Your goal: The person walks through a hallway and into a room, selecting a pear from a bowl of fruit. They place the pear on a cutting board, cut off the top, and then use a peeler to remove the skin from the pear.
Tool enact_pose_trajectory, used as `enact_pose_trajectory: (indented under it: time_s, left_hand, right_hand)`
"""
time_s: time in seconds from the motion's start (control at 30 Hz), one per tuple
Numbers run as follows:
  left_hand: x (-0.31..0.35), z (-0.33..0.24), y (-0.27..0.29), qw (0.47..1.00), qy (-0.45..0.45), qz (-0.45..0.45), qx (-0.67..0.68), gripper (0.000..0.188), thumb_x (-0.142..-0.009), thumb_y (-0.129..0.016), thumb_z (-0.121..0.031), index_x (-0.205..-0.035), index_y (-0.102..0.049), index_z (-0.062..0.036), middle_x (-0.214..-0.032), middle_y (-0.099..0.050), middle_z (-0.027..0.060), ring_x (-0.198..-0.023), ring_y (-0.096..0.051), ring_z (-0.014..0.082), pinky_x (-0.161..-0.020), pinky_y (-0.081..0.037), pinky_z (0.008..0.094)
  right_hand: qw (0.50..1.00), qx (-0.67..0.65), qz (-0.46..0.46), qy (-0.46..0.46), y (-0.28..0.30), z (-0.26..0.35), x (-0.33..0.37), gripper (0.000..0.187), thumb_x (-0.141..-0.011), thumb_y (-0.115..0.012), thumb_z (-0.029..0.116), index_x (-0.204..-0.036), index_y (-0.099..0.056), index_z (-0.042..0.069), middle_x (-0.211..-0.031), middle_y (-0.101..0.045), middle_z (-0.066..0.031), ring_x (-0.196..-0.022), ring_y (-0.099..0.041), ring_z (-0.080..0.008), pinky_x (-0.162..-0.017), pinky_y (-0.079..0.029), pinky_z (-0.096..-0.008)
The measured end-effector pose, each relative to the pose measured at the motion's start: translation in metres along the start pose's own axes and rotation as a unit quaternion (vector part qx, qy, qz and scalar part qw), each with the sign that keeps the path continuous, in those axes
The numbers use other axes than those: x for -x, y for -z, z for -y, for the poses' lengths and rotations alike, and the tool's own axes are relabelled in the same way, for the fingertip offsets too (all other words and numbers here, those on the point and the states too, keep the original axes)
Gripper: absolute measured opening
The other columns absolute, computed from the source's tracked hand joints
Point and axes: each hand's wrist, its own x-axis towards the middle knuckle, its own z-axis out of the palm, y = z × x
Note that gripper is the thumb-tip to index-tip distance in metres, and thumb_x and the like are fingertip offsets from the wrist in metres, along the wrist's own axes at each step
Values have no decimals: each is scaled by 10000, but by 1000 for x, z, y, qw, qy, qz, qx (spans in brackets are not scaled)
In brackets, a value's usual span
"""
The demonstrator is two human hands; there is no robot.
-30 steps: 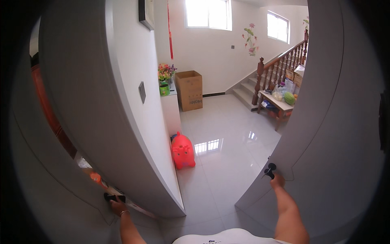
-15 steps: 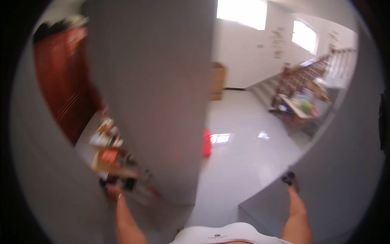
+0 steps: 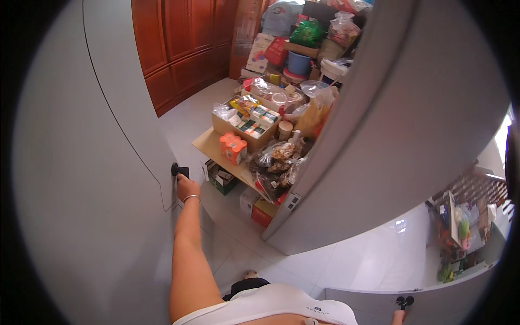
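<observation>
At the left, my left hand (image 3: pixel 188 188) is closed on a black door handle (image 3: pixel 180 170) of a grey door (image 3: pixel 116 179), a light bracelet round the wrist. Beyond it, past the opening, a low wooden table (image 3: pixel 207 143) bears an open cardboard box (image 3: pixel 226 128) of small packets and an orange shrink-wrapped pack (image 3: pixel 233 148). At the lower right, my right hand (image 3: pixel 399 316) grips another black door handle (image 3: pixel 404 302) on a second grey door (image 3: pixel 357 298). Its forearm is mostly cut off by the lower edge.
A grey wall end (image 3: pixel 411 135) with a metal strike plate (image 3: pixel 293 202) stands between the two doorways. A red-brown wooden wardrobe (image 3: pixel 184 49) lines the far left. Cartons (image 3: pixel 264 213) sit under the table. Bags and a blue bucket (image 3: pixel 299 63) are heaped behind. A loaded table (image 3: pixel 450 222) stands right.
My view has swung left and down, so the room with the wardrobe and loaded table shows more fully. Both hands stay at their door handles.
</observation>
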Motion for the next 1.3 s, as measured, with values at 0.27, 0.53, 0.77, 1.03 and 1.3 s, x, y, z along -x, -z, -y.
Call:
enact_pose_trajectory:
  time_s: [0.27,0.53,0.77,1.03,1.3]
  left_hand:
    - [-54,38,12,998,59,-12,-26,295,-843,-532,-91,-1096,-446,33,-945,-672,242,-869,-670,399,-746,-543,485]
    - [-90,68,44,996,88,-4,-30,244,-848,-532,-65,-1063,-447,12,-988,-676,228,-926,-664,396,-811,-535,467]
    - [-124,100,53,990,127,5,-55,219,-913,-487,-87,-1096,-496,33,-1025,-674,239,-975,-661,387,-836,-534,468]
    - [-188,167,41,952,289,-23,95,555,-944,-243,-313,-1033,-669,32,-1105,-660,233,-1099,-612,360,-973,-443,429]
    - [-179,174,67,938,328,-45,107,599,-942,-209,-325,-1034,-669,47,-1134,-643,250,-1106,-600,381,-973,-444,440]
  right_hand:
    - [999,29,-12,-10,-6,0,29,642,-698,-689,370,-1223,-540,30,-1218,-579,-192,-1172,-530,-362,-940,-443,-479]
    - [999,38,-13,-30,-4,0,56,789,-641,-712,449,-1281,-500,39,-1261,-549,-188,-1202,-497,-367,-957,-417,-498]
    - [998,39,-22,-46,-4,-7,68,917,-592,-732,518,-1332,-464,47,-1300,-522,-185,-1228,-468,-372,-972,-394,-515]
    - [991,120,45,-48,-27,-3,64,1029,-574,-734,607,-1369,-431,27,-1336,-476,-218,-1248,-420,-425,-961,-370,-556]
    - [936,-29,-326,128,-64,-19,58,1153,-577,-673,712,-1416,-342,-5,-1386,-404,-236,-1277,-335,-467,-985,-295,-593]
